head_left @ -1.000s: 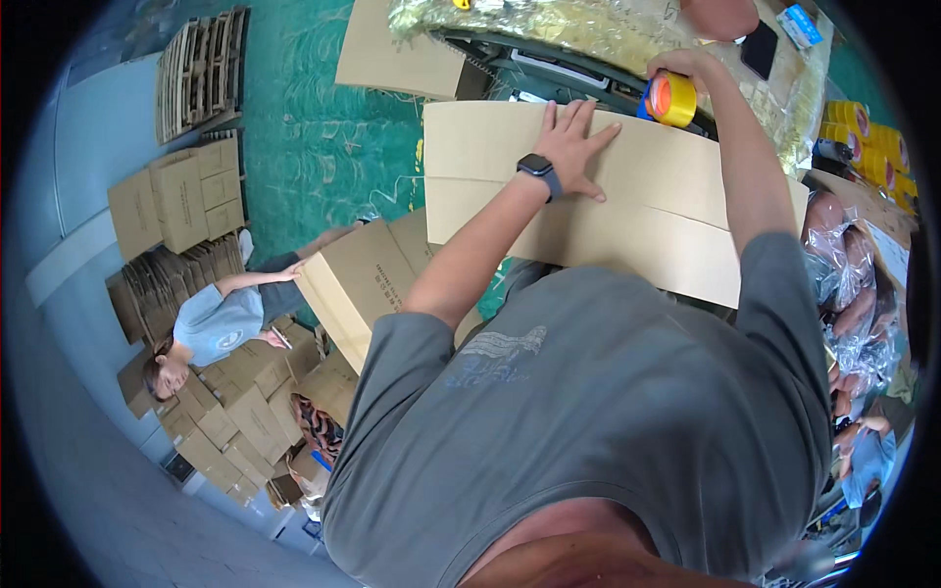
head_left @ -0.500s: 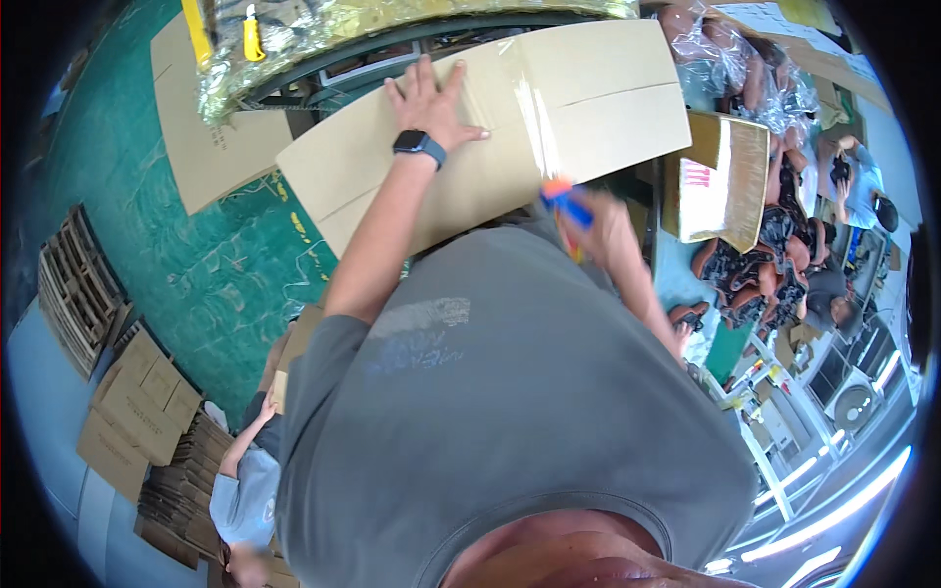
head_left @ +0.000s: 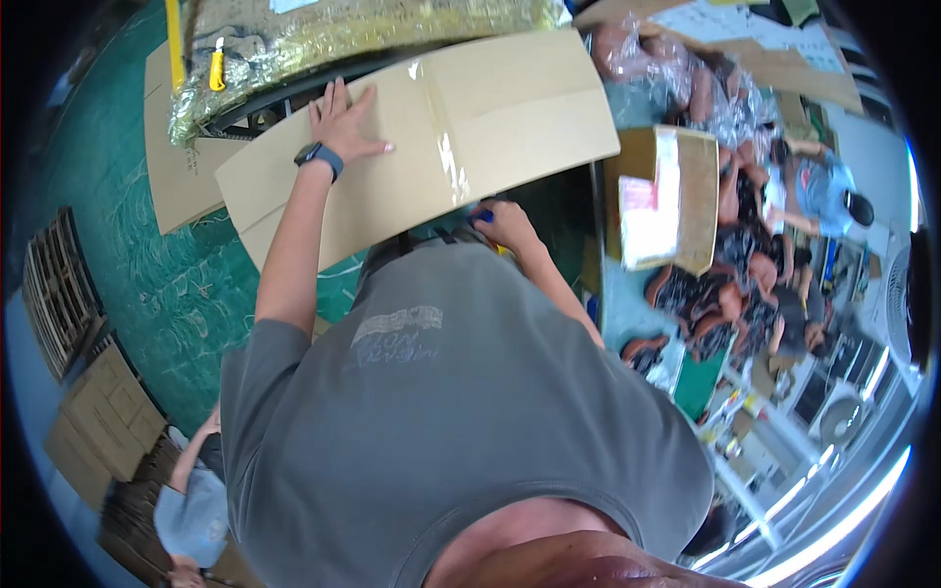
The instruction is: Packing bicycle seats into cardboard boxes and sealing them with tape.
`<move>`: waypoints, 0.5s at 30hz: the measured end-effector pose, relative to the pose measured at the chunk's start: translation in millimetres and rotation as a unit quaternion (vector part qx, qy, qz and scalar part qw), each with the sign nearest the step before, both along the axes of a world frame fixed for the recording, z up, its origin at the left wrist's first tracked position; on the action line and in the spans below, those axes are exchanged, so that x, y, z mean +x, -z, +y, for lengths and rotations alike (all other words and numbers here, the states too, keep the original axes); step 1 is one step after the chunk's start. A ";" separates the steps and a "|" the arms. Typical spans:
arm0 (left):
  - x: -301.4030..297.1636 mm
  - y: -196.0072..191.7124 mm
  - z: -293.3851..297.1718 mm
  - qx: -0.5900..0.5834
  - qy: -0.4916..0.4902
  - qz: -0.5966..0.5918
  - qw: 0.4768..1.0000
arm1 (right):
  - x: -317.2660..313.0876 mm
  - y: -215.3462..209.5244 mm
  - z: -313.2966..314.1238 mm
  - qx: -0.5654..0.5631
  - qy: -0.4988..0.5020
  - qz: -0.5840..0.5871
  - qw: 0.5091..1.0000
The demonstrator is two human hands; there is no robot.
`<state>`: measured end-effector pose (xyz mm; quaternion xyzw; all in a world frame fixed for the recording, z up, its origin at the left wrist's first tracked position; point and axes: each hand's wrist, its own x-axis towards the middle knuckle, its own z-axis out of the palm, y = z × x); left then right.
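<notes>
The left hand [head_left: 345, 127] is laid flat with fingers spread on the top of a pale brown cardboard box [head_left: 520, 113], whose far edge is reached by the fingertips. A dark watch [head_left: 320, 159] with a blue-grey band is worn on that wrist. The right hand [head_left: 505, 223] is held just below the box's near edge, curled around a blue tape dispenser [head_left: 481, 216]; most of it is hidden by the fingers, and a bit of yellow is shown under the palm.

Between the two hands, the smooth matte board is crossed from far edge to near edge by a glossy, wrinkled strip of clear tape [head_left: 441, 137], its near end close to the right hand.

Beyond the left hand, a counter [head_left: 314, 44] is covered with crinkled, yellowish film, and a slim yellow knife [head_left: 217, 71] is laid on it. To the right of the right hand, an open carton [head_left: 698, 186] is seen with a white label [head_left: 652, 220] marked by a reddish block of print. Farther out, rounded brown items [head_left: 676, 78] are wrapped in shiny clear plastic. Nearer than both hands, a grey shirt [head_left: 490, 392] is printed on the chest with faded lettering.
</notes>
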<state>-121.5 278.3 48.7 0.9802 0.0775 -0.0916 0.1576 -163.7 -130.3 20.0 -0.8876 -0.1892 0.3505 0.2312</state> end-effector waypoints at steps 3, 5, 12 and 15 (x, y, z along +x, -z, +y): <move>-32.3 -14.2 -38.3 -0.140 -0.108 0.014 0.984 | 57.3 -106.5 -37.7 0.062 0.036 -0.032 0.997; -56.4 -32.8 -82.6 -0.426 -0.176 0.041 0.886 | 78.5 -198.8 -50.0 0.179 0.047 -0.124 0.975; -70.6 -190.9 -274.7 -0.758 -0.187 -0.137 0.610 | 120.3 -226.6 -61.7 0.417 -0.202 -0.222 0.858; -92.0 -194.8 -275.0 -0.791 -0.277 -0.204 0.507 | 122.3 -271.1 -18.1 0.385 -0.254 -0.164 0.872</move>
